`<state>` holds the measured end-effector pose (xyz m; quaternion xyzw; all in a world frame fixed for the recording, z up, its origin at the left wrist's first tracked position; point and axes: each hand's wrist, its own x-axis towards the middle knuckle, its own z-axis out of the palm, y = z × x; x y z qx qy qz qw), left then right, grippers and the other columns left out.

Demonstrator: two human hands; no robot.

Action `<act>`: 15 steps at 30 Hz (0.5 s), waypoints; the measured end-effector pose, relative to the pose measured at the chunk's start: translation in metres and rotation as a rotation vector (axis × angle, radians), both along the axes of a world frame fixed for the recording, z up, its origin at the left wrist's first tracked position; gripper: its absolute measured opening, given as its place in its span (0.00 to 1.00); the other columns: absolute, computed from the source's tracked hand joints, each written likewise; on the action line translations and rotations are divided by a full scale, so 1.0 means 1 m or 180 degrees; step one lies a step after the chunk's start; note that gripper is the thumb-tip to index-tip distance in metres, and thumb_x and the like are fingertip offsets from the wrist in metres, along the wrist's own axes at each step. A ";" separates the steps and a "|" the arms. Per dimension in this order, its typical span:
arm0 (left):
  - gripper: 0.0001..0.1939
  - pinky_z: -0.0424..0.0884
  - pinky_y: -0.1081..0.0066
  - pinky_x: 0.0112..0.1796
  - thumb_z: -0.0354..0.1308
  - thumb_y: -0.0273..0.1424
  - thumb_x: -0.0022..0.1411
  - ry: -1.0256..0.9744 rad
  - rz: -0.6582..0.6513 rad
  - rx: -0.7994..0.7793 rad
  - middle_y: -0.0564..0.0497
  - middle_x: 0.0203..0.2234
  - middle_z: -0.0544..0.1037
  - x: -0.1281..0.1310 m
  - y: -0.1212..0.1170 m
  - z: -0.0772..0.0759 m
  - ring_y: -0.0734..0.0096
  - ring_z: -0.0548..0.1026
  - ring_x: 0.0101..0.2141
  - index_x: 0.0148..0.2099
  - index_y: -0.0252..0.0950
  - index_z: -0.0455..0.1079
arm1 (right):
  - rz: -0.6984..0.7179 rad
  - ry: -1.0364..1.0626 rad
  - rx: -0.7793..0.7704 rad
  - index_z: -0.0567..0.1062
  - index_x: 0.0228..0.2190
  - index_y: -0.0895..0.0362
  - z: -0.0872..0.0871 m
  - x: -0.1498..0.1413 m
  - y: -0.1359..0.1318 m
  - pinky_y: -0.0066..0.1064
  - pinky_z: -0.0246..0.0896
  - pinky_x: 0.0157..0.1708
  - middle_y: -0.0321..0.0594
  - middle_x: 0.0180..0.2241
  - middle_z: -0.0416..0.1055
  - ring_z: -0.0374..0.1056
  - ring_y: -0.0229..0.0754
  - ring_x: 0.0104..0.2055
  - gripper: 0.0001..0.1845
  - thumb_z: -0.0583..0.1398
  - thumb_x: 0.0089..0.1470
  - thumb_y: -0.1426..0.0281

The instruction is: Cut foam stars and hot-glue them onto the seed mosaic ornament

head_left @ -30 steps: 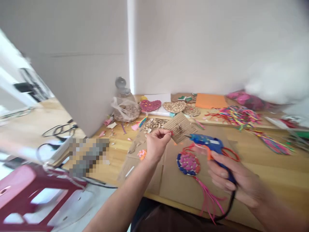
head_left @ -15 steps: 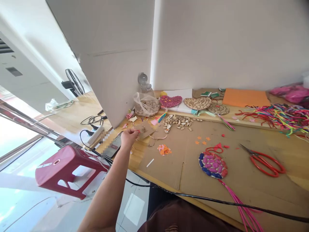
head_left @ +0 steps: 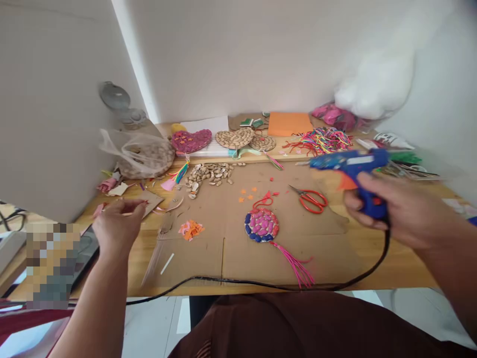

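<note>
At the right, my right hand is wrapped round the handle of a blue hot glue gun, its nozzle pointing left above the table; hand and gun are slightly blurred. My left hand is at the left, fingertips pinched on a small red piece beside a cardboard scrap. Between the hands lies a round peanut-shell ornament in pink, blue and red, with a red cord loop and a pink tassel. Several orange stars and red scraps lie behind it.
Red-handled scissors lie right of the ornament. Behind are peanut shells, a bag of peanuts, heart-shaped ornaments and coloured cords. Orange paper bits lie on the cardboard sheet. The gun's black cable runs along the front edge.
My view has turned right. My right hand with the glue gun has come into view, and the cable now curves up to it. My left hand remains pinched near the cardboard scrap.
</note>
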<state>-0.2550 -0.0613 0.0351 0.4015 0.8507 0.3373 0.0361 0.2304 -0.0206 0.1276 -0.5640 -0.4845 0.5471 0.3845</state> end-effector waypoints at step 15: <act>0.06 0.71 0.70 0.34 0.62 0.30 0.55 -0.1851 -0.2710 -0.0444 0.51 0.31 0.83 0.179 0.048 -0.012 0.67 0.78 0.32 0.35 0.37 0.79 | 0.1293 -0.2177 0.0979 0.65 0.30 0.52 -0.057 -0.026 -0.017 0.31 0.56 0.22 0.34 0.23 0.63 0.62 0.40 0.24 0.16 0.55 0.62 0.54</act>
